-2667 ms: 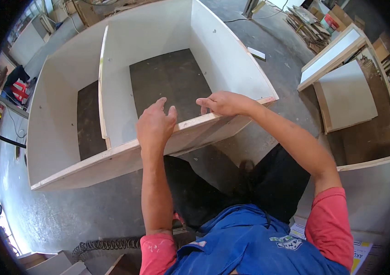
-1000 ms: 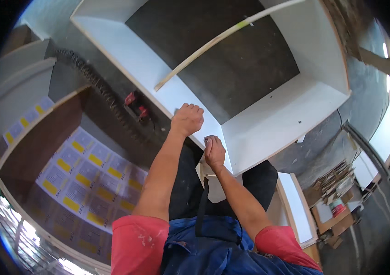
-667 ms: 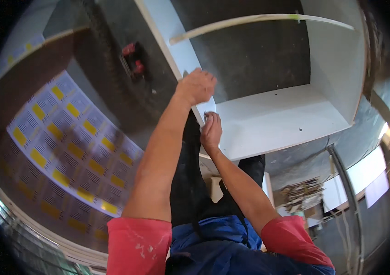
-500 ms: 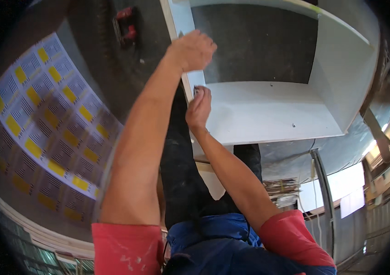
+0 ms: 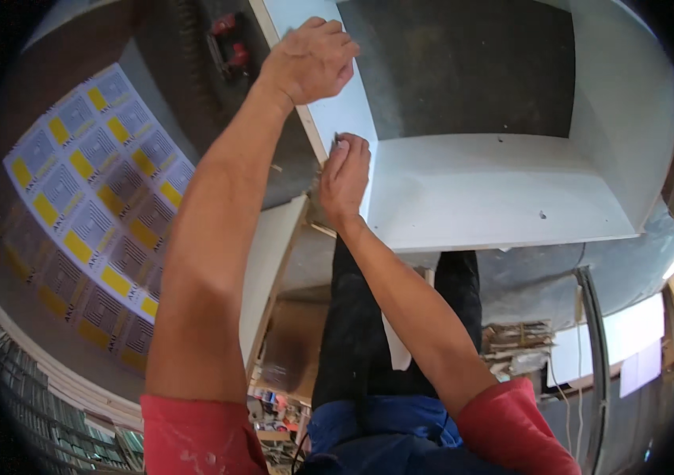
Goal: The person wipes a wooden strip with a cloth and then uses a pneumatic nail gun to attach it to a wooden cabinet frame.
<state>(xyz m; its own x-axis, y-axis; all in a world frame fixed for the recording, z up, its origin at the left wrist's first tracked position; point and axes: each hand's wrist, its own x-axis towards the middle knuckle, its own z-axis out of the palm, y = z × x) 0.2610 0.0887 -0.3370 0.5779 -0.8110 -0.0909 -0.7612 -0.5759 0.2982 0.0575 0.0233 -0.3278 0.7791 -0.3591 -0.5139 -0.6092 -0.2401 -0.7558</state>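
A white open cabinet box point(image 5: 463, 190) lies in front of me, its narrow left side panel point(image 5: 350, 111) running away from me. My left hand point(image 5: 315, 62) is closed in a fist over the panel's far part; anything inside the curled fingers is hidden. Nearer to me, my right hand point(image 5: 346, 178) is closed against the same panel, thumb and fingertips together. At those fingertips shows a small dark piece point(image 5: 337, 138), too small to name.
A dark surface point(image 5: 471, 67) shows through the cabinet frame. A red power tool point(image 5: 228, 49) lies at the far left beside a ribbed hose point(image 5: 189, 39). A yellow, grey and white printed sheet point(image 5: 99, 182) spreads at the left. A metal post point(image 5: 592, 340) stands at the right.
In the picture the cabinet has shifted right. My left hand has moved a little left and up, still closed. My right hand stays at the panel. More of a pale board shows between my arms.
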